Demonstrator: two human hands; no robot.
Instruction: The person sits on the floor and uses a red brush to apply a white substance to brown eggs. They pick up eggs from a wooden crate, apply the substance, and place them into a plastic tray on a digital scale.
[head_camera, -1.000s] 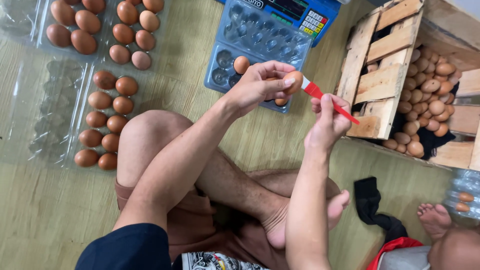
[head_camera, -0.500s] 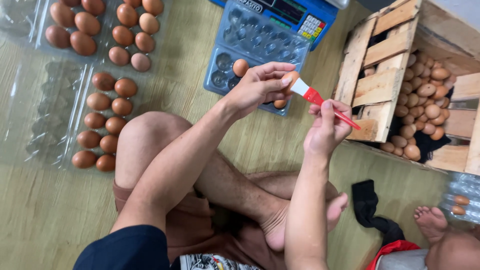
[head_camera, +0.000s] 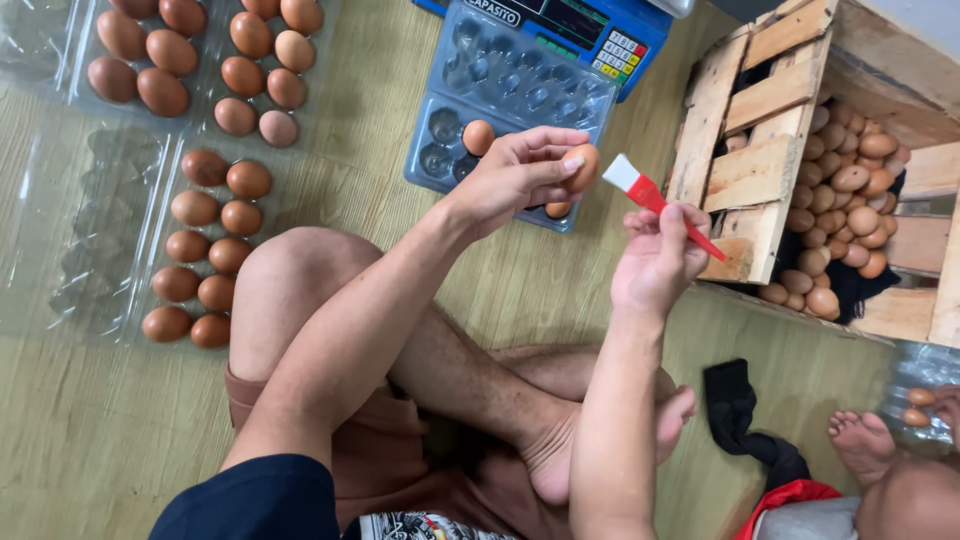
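We see the left hand (head_camera: 515, 180) raised over the floor with its fingers (head_camera: 548, 168) pinched around a single brown egg (head_camera: 583, 166), held just above the near edge of a clear blue plastic egg tray (head_camera: 520, 85). The right hand (head_camera: 655, 262) is clenched around the red handle of a small brush with a white head (head_camera: 640, 185) — its head points up toward the held egg, just beside it but not quite touching. The blue tray rests on a blue weighing scale (head_camera: 600, 35) and carries two other eggs in its front cups. To the right stands a rough wooden crate (head_camera: 760, 150) heaped with brown eggs. To the left, on the light wood-patterned floor (head_camera: 100, 440), lie clear plastic egg cartons (head_camera: 205, 250) opened flat — their cups filled with brown eggs in rows. The person sits cross-legged, bare knees below the hands. At the lower right another person's bare foot (head_camera: 860, 440) shows beside a black cloth (head_camera: 745, 415).
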